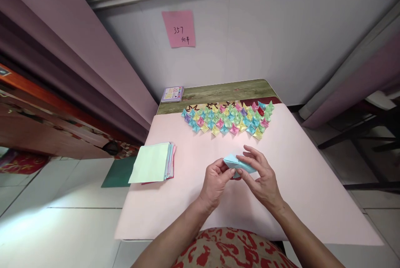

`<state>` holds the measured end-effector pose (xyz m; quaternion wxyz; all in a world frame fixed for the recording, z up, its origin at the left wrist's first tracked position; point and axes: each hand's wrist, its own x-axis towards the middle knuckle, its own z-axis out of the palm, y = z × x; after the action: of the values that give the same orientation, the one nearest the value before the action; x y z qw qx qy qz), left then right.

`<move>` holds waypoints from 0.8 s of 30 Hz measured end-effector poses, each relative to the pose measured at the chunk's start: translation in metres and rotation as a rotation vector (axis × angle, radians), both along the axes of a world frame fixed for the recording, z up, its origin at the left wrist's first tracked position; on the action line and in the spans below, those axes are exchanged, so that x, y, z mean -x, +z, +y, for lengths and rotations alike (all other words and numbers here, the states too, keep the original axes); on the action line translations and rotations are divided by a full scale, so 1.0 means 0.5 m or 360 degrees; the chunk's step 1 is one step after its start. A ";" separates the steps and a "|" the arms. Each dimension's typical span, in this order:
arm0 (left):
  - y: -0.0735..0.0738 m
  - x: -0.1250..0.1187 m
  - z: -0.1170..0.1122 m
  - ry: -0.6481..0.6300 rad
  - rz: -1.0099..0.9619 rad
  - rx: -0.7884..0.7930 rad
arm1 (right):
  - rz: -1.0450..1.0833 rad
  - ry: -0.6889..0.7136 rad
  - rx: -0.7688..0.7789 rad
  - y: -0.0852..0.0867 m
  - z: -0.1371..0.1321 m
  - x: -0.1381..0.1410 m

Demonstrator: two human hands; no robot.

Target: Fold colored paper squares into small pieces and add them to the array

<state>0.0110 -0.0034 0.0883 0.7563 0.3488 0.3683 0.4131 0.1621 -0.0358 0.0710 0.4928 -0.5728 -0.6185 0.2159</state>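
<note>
Over the front half of the table, a partly folded piece of light blue origami paper [240,164] is held between both hands. My left hand [216,180] pinches its left end between thumb and fingers. On its right side, the thumb and fingers of my right hand [261,176] close around the paper, with the upper fingertips lifted a little off it. Beyond the hands lie rows of small folded paper pieces [229,118] in blue, green, yellow, pink and purple. To the left sits a stack of square coloured paper sheets [151,161], pale green on top.
Pale pink paper covers most of the table [184,218]. At its far left corner rests a small stack of printed packets [173,93]. A pink note [179,29] is stuck to the wall behind. Curtains hang at both sides, and a dark metal frame [359,134] stands at right.
</note>
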 end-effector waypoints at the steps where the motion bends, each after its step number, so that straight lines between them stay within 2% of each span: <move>1: 0.001 0.000 0.000 0.0003 -0.0002 -0.0015 | -0.0014 -0.0005 -0.0013 -0.002 -0.001 -0.001; 7: -0.003 -0.003 0.002 0.0062 0.0043 -0.0045 | -0.0022 -0.0064 0.0010 -0.002 -0.004 0.003; 13: -0.011 -0.002 0.004 0.0111 0.0086 -0.0016 | 0.0177 -0.0001 0.0061 0.007 -0.002 0.004; 20: -0.005 -0.002 0.007 0.0115 0.0186 -0.0120 | 0.0142 0.0003 0.0039 0.006 -0.002 -0.003; 24: -0.006 -0.001 0.004 0.0131 0.0359 -0.0277 | 0.0098 0.0050 -0.0005 0.006 -0.001 -0.003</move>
<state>0.0116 -0.0012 0.0852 0.6595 0.4418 0.4277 0.4324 0.1635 -0.0362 0.0741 0.5090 -0.5554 -0.6123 0.2401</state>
